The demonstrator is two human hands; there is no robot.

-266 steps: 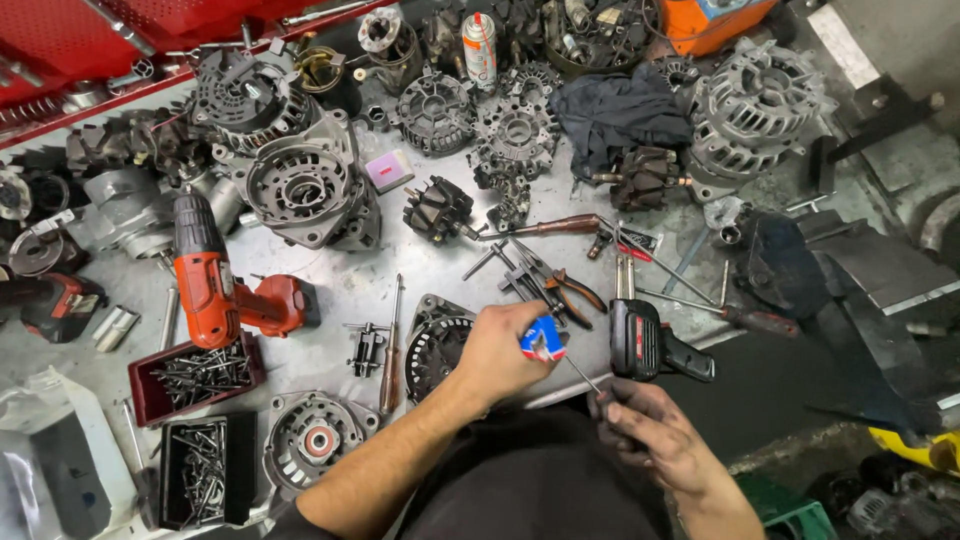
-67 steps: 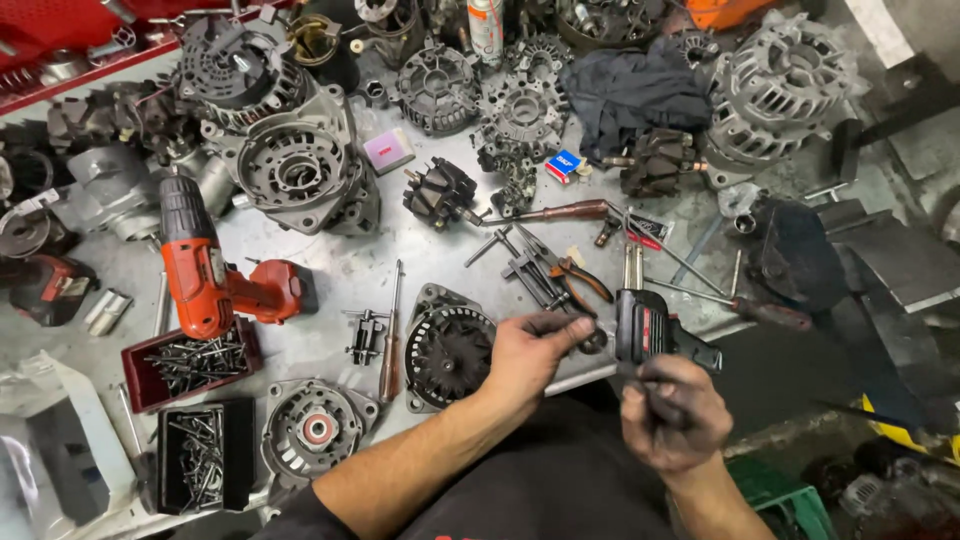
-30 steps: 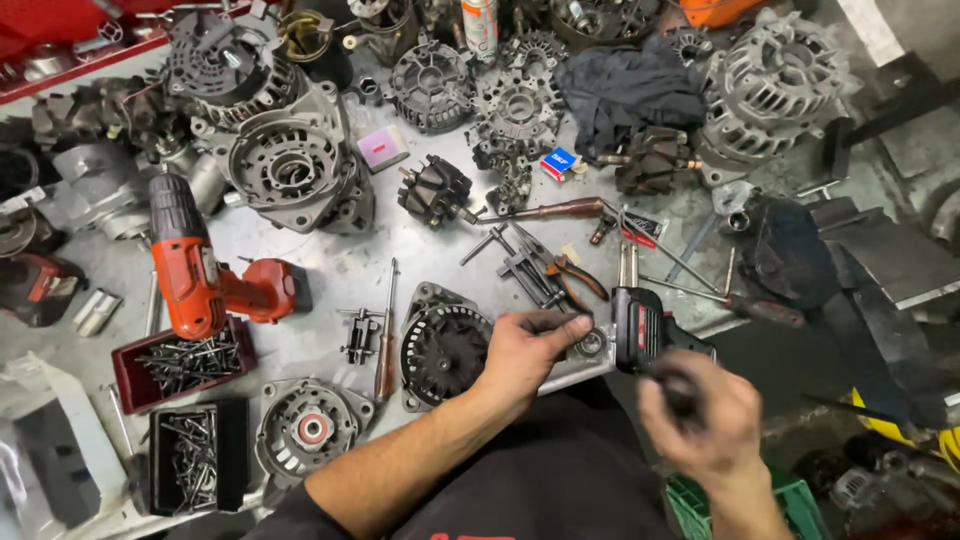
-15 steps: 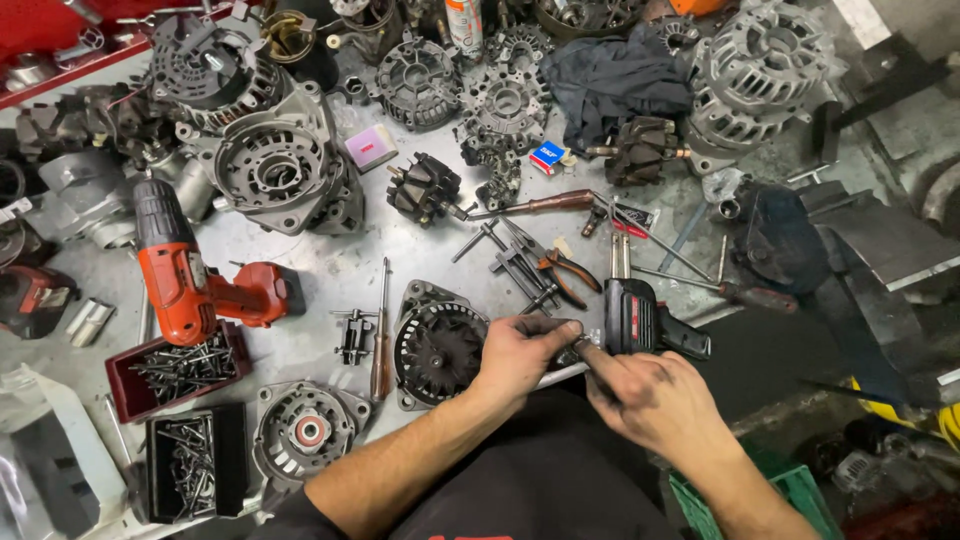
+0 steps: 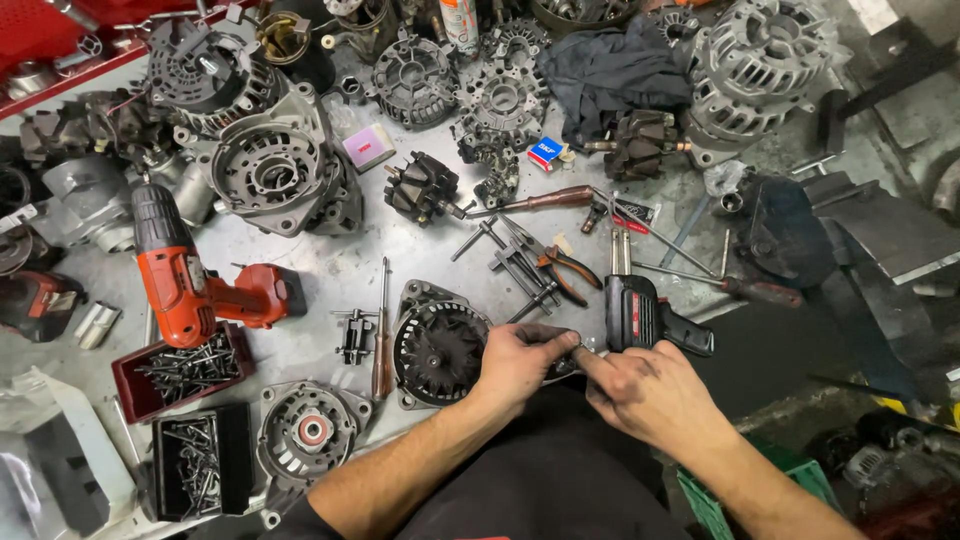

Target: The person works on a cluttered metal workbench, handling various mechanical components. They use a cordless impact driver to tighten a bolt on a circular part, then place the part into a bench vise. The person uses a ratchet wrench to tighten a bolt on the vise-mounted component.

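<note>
At the bench's near edge, I see my left hand (image 5: 518, 362) and right hand (image 5: 645, 388) both pinching a small metal part (image 5: 583, 347) between fingertips, beside the alternator (image 5: 437, 345).

A round, dark grey metal alternator housing with radial cooling slots (image 5: 438, 345) lies flat on the workbench, just left of the left hand (image 5: 517, 355). A small metal part (image 5: 585, 349), too tiny to identify, sits pinched between the fingertips of both hands, the right hand (image 5: 645, 385) touching it from the right.

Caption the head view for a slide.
Both hands, left hand and right hand, pinch a small part beside an alternator.
</note>
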